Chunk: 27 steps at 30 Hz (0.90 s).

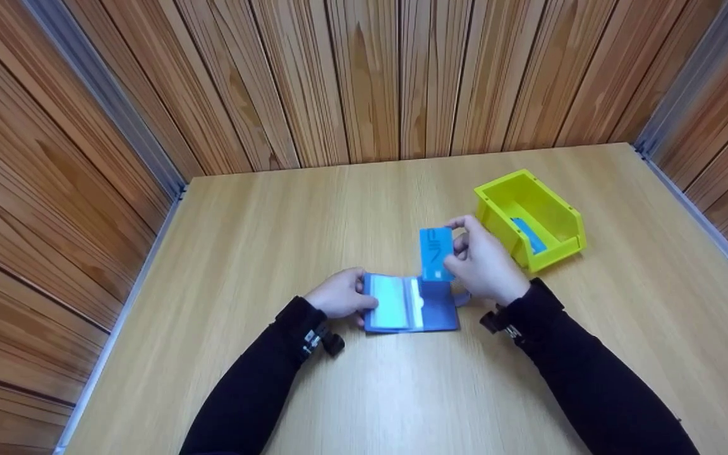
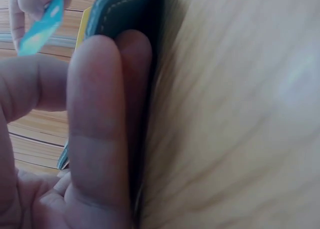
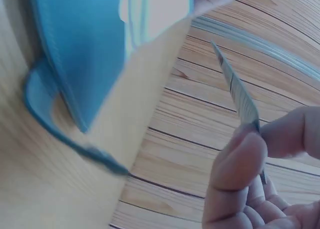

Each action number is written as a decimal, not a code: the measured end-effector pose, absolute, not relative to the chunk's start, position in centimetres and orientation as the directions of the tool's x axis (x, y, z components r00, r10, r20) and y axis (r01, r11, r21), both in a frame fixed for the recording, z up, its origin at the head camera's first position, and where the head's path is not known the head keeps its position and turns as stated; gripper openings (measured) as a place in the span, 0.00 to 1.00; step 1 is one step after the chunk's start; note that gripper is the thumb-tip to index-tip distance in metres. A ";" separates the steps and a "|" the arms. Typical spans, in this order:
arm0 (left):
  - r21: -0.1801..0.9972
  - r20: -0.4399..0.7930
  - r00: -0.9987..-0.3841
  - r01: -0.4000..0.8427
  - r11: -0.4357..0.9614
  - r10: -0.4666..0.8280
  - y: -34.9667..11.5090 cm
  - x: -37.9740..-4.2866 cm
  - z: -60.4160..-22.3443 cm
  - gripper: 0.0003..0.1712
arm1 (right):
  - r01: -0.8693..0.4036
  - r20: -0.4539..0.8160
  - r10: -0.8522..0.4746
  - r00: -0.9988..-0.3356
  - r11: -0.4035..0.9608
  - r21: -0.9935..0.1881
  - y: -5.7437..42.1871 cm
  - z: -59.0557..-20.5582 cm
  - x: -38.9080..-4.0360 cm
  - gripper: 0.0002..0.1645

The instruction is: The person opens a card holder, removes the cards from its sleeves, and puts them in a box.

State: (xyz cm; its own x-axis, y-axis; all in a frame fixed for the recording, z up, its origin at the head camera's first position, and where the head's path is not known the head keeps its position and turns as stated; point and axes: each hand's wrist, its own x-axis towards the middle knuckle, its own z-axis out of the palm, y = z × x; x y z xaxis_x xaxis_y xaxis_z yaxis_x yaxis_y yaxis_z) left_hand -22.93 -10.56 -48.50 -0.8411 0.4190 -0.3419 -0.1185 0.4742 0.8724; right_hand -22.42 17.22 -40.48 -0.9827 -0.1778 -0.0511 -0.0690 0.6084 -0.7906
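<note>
A blue card holder [image 1: 440, 313] with clear sleeves lies spread on the table, its strap sticking out at the right side. My left hand [image 1: 339, 294] grips its left edge, thumb on top and fingers at the side and beneath; the left wrist view shows the fingers against the stitched cover [image 2: 125, 9]. Between thumb and fingers, my right hand [image 1: 487, 262] pinches a blue card [image 1: 436, 253] with dark lettering, above the holder's upper right part. In the right wrist view the card [image 3: 237, 89] appears nearly edge-on, apart from the holder [image 3: 82, 44].
A yellow open bin [image 1: 547, 253] stands at the right, just beyond my right hand, with a blue card-like piece [image 1: 528, 236] inside. Wooden panel walls [image 1: 373, 82] enclose the back and sides of the table [image 1: 288, 221].
</note>
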 end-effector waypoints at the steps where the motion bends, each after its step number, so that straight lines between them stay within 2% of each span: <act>1: 0.872 -0.343 -0.841 -0.120 0.475 0.418 -10.6 -22.9 -48.5 0.17 | -0.079 -0.035 -0.174 -0.984 0.606 -0.791 17.4 -40.2 -22.4 0.30; 9: 0.868 -0.340 -0.846 -0.114 0.484 0.410 -10.5 -22.7 -48.3 0.18 | -0.172 0.115 -0.133 -0.985 0.601 -0.781 19.3 -38.6 -22.3 0.30; 13: 0.874 -0.354 -0.837 -0.138 0.465 0.418 -10.6 -22.7 -48.3 0.21 | -0.183 0.156 -0.097 -0.983 0.602 -0.777 20.3 -38.0 -22.5 0.31; 18: 0.877 -0.362 -0.832 -0.151 0.457 0.419 -10.6 -22.7 -48.2 0.26 | -0.157 0.169 -0.040 -0.985 0.619 -0.769 21.5 -37.5 -22.8 0.32; 27: 0.871 -0.348 -0.839 -0.123 0.476 0.419 -10.6 -22.7 -48.2 0.25 | -0.064 0.161 0.071 -0.984 0.707 -0.704 23.7 -37.0 -23.6 0.32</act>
